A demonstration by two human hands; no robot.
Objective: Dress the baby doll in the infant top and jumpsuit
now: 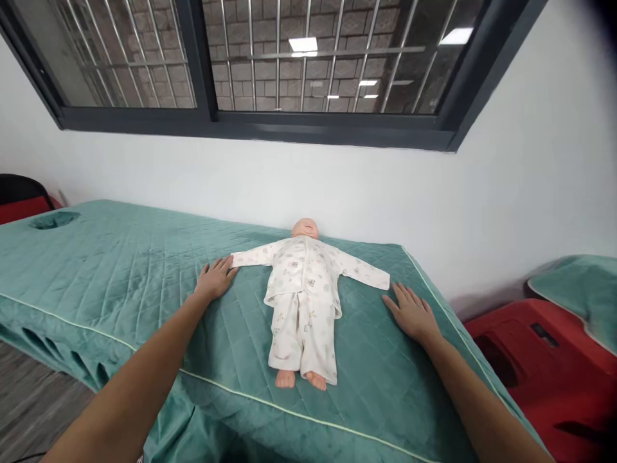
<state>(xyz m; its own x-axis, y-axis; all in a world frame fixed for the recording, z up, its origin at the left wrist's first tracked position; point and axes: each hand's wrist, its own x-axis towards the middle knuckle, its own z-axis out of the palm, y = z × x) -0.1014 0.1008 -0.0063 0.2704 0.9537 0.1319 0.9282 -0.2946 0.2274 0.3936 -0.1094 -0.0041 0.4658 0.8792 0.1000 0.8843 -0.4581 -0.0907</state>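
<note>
A baby doll [305,229] lies on its back on the green quilted bed cover [159,257], head toward the wall and bare feet toward me. It wears a white patterned jacket [304,270] and matching trousers [303,331]. Both sleeves are spread out sideways, and no doll hands show at the cuffs. My left hand [216,279] rests on the cover with fingers stretched, its fingertips at the cuff on the left. Just off the other cuff, my right hand [411,312] lies flat with its fingers apart. Neither hand holds anything.
A white wall with a dark-framed window [270,125] and metal bars stands behind the bed. At the right is a red plastic stool [544,360] with green fabric [578,286] above it. The cover has a round hole [54,220] at the far left, near a black and red chair [22,196].
</note>
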